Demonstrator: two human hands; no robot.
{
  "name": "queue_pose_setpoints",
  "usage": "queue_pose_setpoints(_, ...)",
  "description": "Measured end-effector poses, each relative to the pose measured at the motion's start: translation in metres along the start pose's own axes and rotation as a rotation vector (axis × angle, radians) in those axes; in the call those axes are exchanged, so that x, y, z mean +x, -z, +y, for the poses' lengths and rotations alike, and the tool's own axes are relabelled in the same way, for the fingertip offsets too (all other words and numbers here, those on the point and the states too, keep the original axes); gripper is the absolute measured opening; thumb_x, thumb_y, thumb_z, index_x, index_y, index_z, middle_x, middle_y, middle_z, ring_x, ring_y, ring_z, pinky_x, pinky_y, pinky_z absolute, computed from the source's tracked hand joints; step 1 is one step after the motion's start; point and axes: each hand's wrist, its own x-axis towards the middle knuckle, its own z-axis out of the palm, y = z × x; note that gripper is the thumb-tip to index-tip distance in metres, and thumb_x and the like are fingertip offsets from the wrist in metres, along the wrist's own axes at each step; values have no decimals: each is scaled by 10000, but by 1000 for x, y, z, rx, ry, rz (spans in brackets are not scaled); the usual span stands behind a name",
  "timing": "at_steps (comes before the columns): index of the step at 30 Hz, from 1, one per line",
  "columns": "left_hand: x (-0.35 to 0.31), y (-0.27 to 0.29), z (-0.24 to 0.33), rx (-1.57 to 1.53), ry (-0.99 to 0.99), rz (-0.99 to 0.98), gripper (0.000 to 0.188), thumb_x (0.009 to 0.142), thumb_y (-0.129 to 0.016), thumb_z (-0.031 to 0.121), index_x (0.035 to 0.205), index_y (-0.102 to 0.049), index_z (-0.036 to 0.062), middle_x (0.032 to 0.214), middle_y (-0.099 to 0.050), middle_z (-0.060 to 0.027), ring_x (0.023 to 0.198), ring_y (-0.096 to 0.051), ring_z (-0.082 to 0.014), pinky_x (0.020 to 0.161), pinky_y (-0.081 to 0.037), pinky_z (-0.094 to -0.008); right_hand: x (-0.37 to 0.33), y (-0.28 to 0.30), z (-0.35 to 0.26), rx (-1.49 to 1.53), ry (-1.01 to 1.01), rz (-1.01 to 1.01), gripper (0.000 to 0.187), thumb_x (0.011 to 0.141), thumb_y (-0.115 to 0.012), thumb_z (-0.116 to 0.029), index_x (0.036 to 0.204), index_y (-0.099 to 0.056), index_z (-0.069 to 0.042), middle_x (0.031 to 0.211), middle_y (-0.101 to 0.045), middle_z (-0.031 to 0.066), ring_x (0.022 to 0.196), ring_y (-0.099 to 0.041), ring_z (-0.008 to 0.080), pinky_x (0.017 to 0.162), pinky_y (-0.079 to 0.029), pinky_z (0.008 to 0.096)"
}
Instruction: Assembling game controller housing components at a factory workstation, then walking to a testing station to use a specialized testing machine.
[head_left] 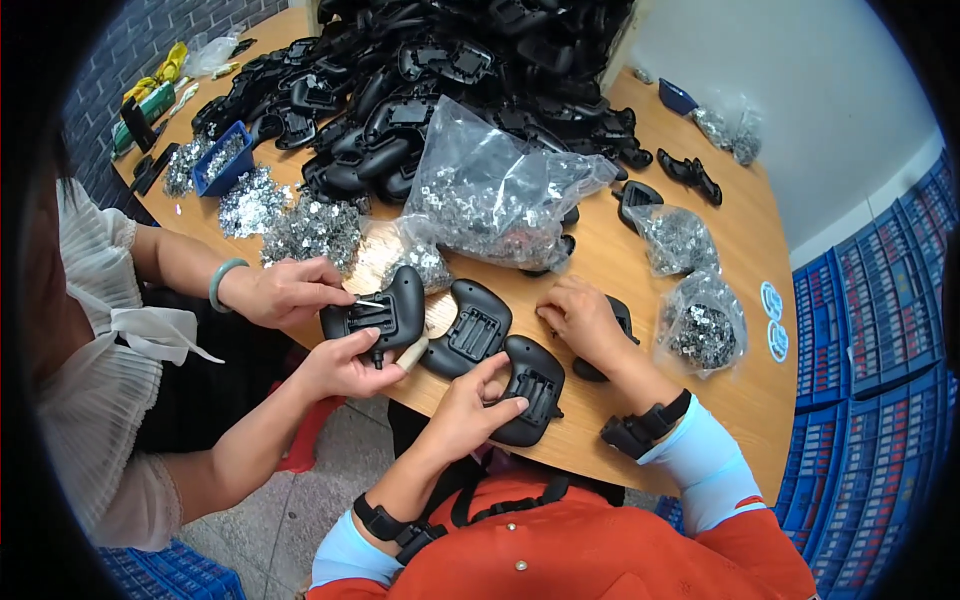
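Note:
My left hand (468, 412) grips a black game controller shell (532, 392) by its left side, thumb across the front. The shell's battery compartment faces up. My right hand (582, 318) is over the table to the right, fingers curled down and drawn together; whatever is between the fingertips is too small or hidden to tell. Partly under that wrist lies another black controller shell (612, 345). A further controller shell (470, 330) lies just left of the one I hold, battery slots up. Clear bags of small metal clips (702, 325) rest to the right.
At the left a co-worker's hands (350, 365) hold a controller shell (385, 312) and a thin tool. A large bag of metal pieces (490, 195) sits mid-table before a heap of black shells (400, 110). Blue crates (870, 300) stand at the right.

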Motion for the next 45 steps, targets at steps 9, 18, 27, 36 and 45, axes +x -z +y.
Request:
queue_pose_setpoints(9, 0, 4, 2, -3, 7, 8, 652, 849, -615, -10, 1407, -281, -54, 1004, -650, -100, 894, -608, -112, 769, -494, -233, -30, 41, -55, 484, -174, -167, 82, 788, -671, -40, 849, -640, 5, 827, -638, 75, 718, -636, 145, 631, -509, 273)
queue_pose_setpoints(18, 0, 5, -2, 59, -18, 16, 658, 850, -624, 1, 1404, -277, -68, 991, -645, -85, 878, -598, -94, 740, -481, -212, -47, 26, -50, 466, -11, -95, 157, 734, -705, 24, 860, -615, 1, 828, -624, 86, 728, -628, 191, 638, -507, 274)
queue_pose_setpoints(27, 1, 5, -4, 57, -21, 16, 658, 850, -625, 7, 1401, -273, -74, 985, -641, -88, 884, -597, -97, 738, -480, -213, -52, 21, -55, 335, 133, 1, 164, 731, -675, 24, 865, -595, -26, 819, -596, 116, 757, -609, 293, 646, -490, 343)
queue_pose_setpoints(36, 2, 5, -4, 37, -26, 14, 663, 847, -620, -8, 1403, -266, -78, 999, -643, -104, 882, -604, -107, 744, -488, -220, -55, 19, -58, 295, 62, 3, 165, 730, -688, 6, 861, -595, -32, 782, -558, 113, 728, -588, 295, 622, -473, 365)
queue_pose_setpoints(45, 2, 4, -5, 41, -24, 20, 652, 846, -616, -16, 1401, -277, -76, 1001, -644, -101, 882, -602, -98, 741, -484, -210, -54, 20, -60, 245, 113, 32, 162, 733, -683, 9, 866, -601, -30, 805, -571, 113, 749, -592, 289, 637, -479, 360)
